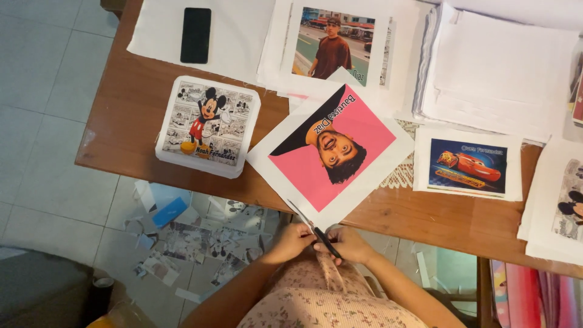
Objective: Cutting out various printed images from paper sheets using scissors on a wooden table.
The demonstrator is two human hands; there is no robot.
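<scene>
My right hand (351, 244) grips scissors (313, 229), blades open at the pink print (331, 155)'s six o'clock corner; my left hand (291, 241) pinches that corner. Risk: the loosely held sheet slips, so the cut wanders into the picture.

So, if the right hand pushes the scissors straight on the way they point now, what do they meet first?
Probably the white border of the pink portrait print. The right hand holds the scissors, whose blades point up and left at that print's near corner. Depth is unclear.
</scene>
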